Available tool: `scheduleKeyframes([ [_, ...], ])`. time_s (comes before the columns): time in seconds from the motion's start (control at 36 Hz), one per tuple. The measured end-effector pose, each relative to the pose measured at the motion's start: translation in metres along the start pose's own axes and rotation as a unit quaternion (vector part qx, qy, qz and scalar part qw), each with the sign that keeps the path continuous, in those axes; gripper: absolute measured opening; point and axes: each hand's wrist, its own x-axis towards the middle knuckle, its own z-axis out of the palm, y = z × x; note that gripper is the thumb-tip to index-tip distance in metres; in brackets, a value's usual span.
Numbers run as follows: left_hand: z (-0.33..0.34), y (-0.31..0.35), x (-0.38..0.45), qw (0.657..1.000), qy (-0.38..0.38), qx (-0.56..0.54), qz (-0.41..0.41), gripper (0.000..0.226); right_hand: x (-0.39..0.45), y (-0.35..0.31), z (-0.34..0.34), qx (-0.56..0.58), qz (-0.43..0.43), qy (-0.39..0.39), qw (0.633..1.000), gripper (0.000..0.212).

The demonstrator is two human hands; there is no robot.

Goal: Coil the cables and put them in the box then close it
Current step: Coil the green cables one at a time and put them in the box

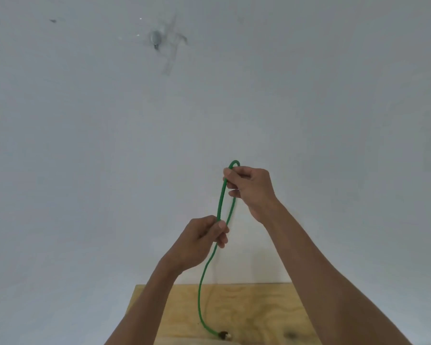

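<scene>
Up at the right hand (250, 189), the grip pinches the bend of a green cable (220, 200), folded into a narrow loop. Below it the left hand (204, 241) pinches both strands together. One end dangles to the plywood bench (259, 310); its plug is blurry, the other end hidden.
</scene>
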Motion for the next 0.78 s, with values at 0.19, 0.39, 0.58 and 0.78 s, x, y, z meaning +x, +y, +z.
scheduleKeyframes([
  [0.19, 0.021, 0.041, 0.028, 0.993, 0.099, -0.06, 0.014, 0.037, 0.023, -0.011, -0.022, -0.112, -0.032, 0.113, 0.987, 0.046],
  [0.39, 0.029, 0.092, 0.05, 0.975, 0.091, -0.204, 0.006, 0.042, 0.028, 0.0, -0.04, -0.205, -0.214, -0.075, 0.952, 0.04],
  [0.58, 0.039, 0.102, 0.057, 0.968, -0.02, -0.249, -0.013, 0.035, 0.038, -0.011, -0.054, 0.001, -0.14, -0.074, 0.987, 0.048],
  [0.78, 0.049, 0.112, 0.065, 0.947, -0.1, -0.306, -0.002, 0.038, 0.04, -0.011, -0.063, -0.095, -0.161, -0.14, 0.972, 0.034],
])
